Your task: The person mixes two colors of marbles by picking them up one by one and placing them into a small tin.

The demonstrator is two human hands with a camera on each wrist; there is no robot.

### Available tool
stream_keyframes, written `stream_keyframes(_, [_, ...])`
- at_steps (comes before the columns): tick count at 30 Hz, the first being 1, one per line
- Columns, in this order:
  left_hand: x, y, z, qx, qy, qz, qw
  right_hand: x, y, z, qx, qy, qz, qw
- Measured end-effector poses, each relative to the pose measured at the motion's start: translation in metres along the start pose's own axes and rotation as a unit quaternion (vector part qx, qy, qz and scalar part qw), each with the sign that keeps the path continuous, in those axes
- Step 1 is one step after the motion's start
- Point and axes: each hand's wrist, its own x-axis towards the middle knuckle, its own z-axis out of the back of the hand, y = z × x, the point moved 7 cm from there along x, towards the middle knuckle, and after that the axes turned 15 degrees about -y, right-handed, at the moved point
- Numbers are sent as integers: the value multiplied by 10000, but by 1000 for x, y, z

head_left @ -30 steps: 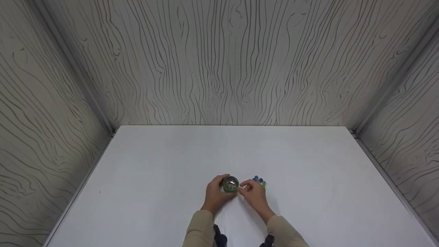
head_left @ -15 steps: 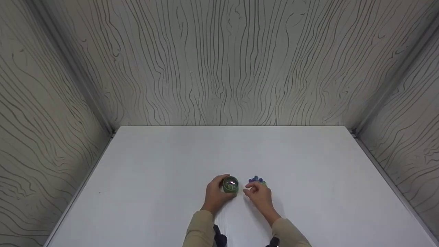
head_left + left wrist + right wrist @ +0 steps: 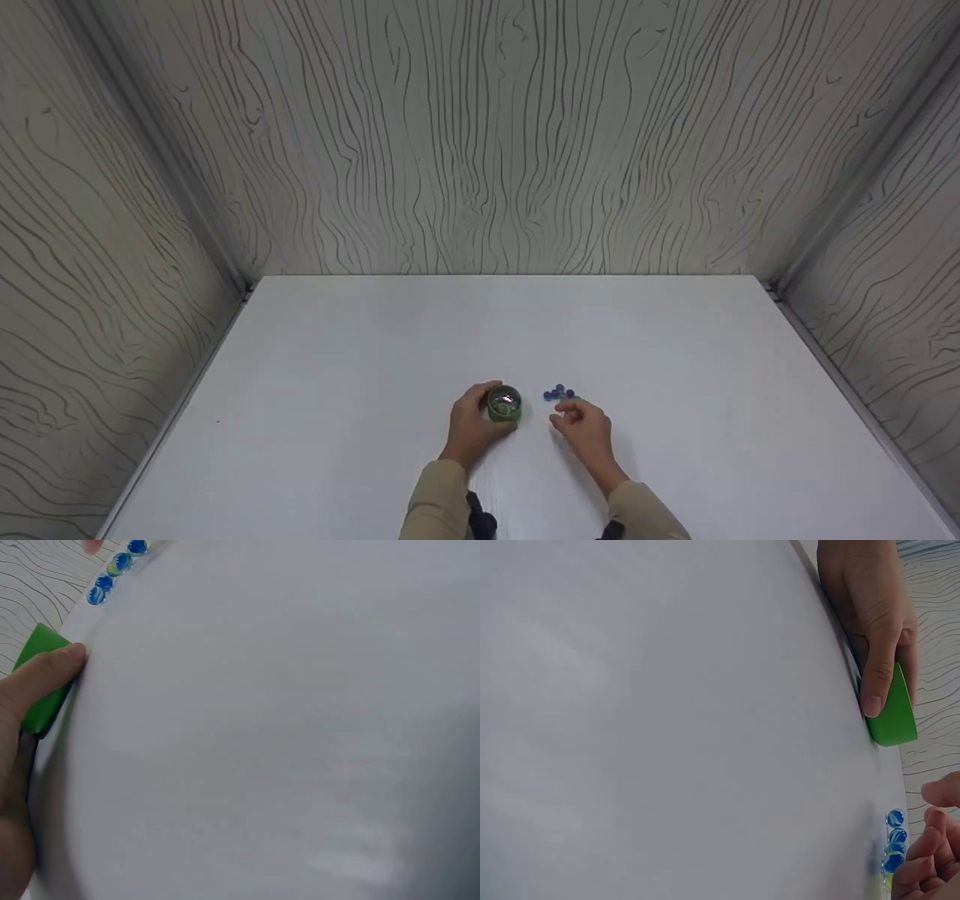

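My left hand (image 3: 472,427) grips a small green cup (image 3: 505,418), with thumb and fingers around its sides. Seen from the right wrist, the green cup (image 3: 897,722) stands upright on the table, the left thumb against its wall. The cup's inside looks glossy, with a paler shape low in it. To the right, my right hand (image 3: 589,435) hovers with loosely bent fingers, thumb and fingertips apart and nothing visible between them. Just beyond its fingertips lie several blue glass marbles (image 3: 559,391). The same marbles (image 3: 120,564) show yellow and white swirls; the right hand partly hides the group.
The white table (image 3: 337,360) stretches out on every side of the hands. A wood-grain patterned wall (image 3: 480,135) rises behind it, with similar panels at left and right. A small dark speck (image 3: 218,421) marks the table at left.
My right hand has drawn away from the cup toward the right, uncovering blue marbles and covering the greenish ones. The left hand and cup have stayed in place.
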Motion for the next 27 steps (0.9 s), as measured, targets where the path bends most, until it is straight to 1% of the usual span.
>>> stream_keyframes(6, [0,0,0,-62,42,-61,10000,2,-6,4,86,-48,-68,9999])
stream_keyframes(14, [-1,2,-1,-80,71,6,9999,5,-9,9,193,-146,49,9997])
stream_keyframes(18, [-1,2,-1,-94,65,49,9999,5,-10,10,103,-119,52,9999])
stream_keyframes(22, [-1,1,-1,-70,14,-9,10000,6,-10,11,-34,-145,174,9997])
stream_keyframes(27, [0,1,-1,-55,-20,-37,10000,7,-11,11,-164,-174,211,9995])
